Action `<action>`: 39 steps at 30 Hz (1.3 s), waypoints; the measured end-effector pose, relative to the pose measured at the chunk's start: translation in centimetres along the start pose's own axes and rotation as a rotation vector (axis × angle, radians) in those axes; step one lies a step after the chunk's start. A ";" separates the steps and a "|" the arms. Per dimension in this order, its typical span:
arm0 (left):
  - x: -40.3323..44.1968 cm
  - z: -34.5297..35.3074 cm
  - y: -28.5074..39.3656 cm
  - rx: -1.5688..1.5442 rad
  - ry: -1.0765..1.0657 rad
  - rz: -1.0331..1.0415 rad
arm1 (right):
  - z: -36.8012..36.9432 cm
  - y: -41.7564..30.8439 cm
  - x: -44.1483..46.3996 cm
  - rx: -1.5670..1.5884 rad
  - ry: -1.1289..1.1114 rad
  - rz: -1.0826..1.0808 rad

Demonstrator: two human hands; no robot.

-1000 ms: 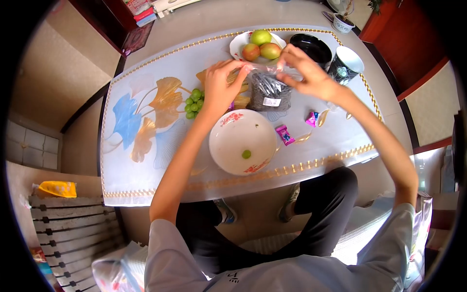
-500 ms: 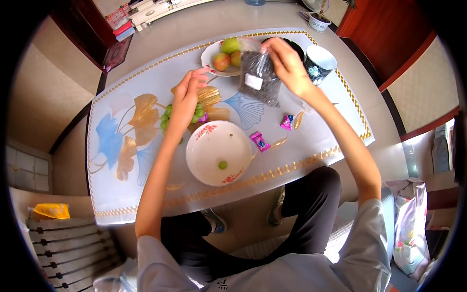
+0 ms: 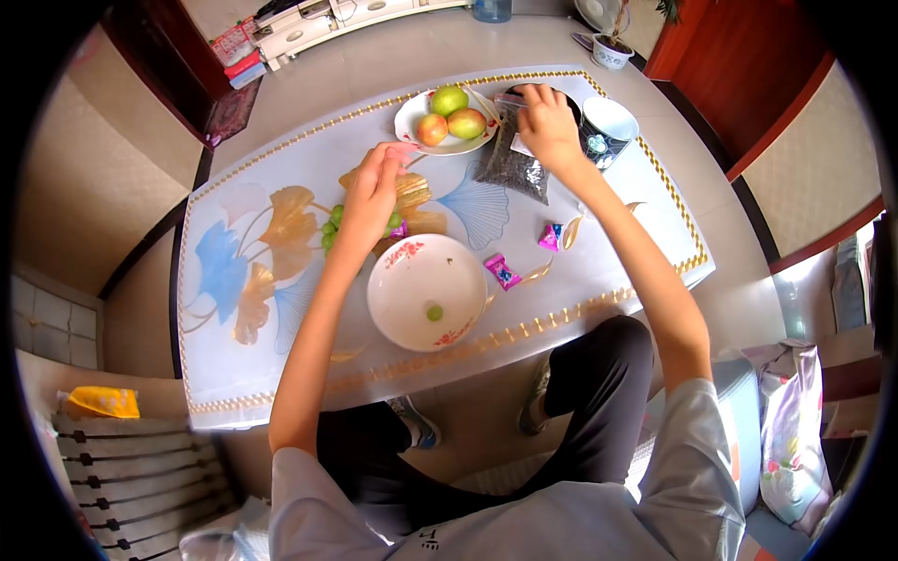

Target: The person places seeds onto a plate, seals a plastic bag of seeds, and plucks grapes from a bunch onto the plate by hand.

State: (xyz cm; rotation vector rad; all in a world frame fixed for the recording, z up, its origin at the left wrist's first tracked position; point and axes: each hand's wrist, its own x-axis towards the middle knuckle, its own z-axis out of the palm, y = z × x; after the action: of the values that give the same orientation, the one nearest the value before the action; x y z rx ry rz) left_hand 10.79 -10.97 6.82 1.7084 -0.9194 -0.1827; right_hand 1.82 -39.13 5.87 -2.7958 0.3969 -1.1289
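My right hand (image 3: 550,129) is at the far side of the table, its curled fingers at the top edge of a clear zip bag of small dark grains (image 3: 514,170). The bag slants down onto the tablecloth and bears a white label. My left hand (image 3: 374,187) hovers empty over the table, fingers loosely bent and pointing right. Below it, partly hidden by the wrist, are green grapes (image 3: 334,224) and a purple-wrapped sweet (image 3: 399,230). Nearer me stands a white bowl (image 3: 398,313) with one green grape (image 3: 434,312) in it.
A plate (image 3: 408,131) of several fruits, green and reddish, stands left of the bag. Behind my right hand is a black round tray (image 3: 565,92), with a white-and-dark cup (image 3: 610,120) beside it. Two purple-wrapped sweets (image 3: 502,272) lie right of the bowl.
My right hand has lowered the bag from the air toward the table, uncovering more of the fruit plate. My left hand's fingers have drawn closer together. The view has shifted slightly.
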 end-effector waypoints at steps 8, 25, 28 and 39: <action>-2.4 -2.6 2.4 0.338 0.038 0.136 | -6.7 -12.0 -9.9 0.572 -0.257 -0.234; -15.5 -8.6 -6.9 0.132 0.593 -0.004 | -6.1 -15.5 -14.4 0.859 -0.662 -0.279; -14.6 -7.8 -7.0 0.195 0.640 -0.003 | -2.2 -15.3 -11.0 0.856 -0.491 -0.153; -11.6 -8.4 -4.5 0.133 0.643 0.059 | 5.2 -16.1 -0.7 0.908 -1.049 -0.167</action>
State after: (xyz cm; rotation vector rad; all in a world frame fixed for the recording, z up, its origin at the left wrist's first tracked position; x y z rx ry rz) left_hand 9.64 3.21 2.08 1.7001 -0.5030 0.4558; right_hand 8.23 -23.45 4.67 -2.1474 -0.3698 0.2490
